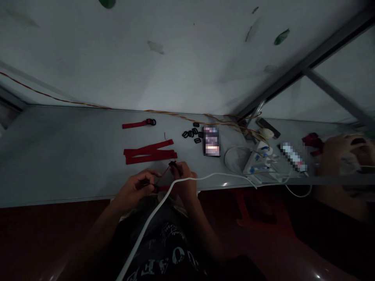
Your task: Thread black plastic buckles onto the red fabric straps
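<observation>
My left hand (136, 189) and my right hand (183, 179) meet at the near edge of a grey table (73, 156). Between them runs a thin red strap (162, 177), pinched at both ends. A small black buckle (172, 164) sits at my right fingertips. Just beyond the hands lie several loose red strap pieces (149, 152). Farther back lies a finished red strap with a black buckle (139, 124). A cluster of several black buckles (193, 134) lies to the right of it.
A phone (211, 141) lies right of the buckles. A white power strip (259, 162) with plugs and a white cable (152, 218) runs across my lap. Thin red-yellow wires (175, 113) trail along the wall. Another person's hand (342, 154) works at far right.
</observation>
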The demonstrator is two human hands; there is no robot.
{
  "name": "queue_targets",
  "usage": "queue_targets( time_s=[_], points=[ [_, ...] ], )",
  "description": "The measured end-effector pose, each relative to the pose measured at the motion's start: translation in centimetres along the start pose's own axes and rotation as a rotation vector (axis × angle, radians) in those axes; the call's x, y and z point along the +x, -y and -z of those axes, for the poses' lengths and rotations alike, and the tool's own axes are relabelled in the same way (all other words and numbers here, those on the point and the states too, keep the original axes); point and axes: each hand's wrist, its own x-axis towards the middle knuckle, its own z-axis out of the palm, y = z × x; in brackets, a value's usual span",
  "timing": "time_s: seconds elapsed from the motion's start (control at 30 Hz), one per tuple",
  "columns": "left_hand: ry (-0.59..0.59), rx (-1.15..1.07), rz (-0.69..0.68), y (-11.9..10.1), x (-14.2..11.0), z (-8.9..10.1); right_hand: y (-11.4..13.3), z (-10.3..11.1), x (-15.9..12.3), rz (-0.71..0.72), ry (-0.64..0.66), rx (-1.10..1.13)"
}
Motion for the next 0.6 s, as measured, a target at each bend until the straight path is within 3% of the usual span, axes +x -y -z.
queue_targets(
  time_s=[0.23,0.33,0.43,0.6],
  points=[
    [0.185,0.104,-0.094,-1.5,-2.3,2.4,-3.3,2.2,3.5,-0.059,-0.329,0.055],
    [0.147,0.121,-0.125,-2.3,-2.1,3.4,-3.7,3.8,4.3,-0.049,-0.438,0.262],
    [0.02,0.221,-0.127,-3.0,1.7,2.9,-4.0,5.2,4.2,0.008,-0.421,0.436],
    [-0.026,0.421,-0.198,-2.6,13.5,-1.3,-4.3,6.6,2.1,-0.002,-0.36,0.595]
  ],
)
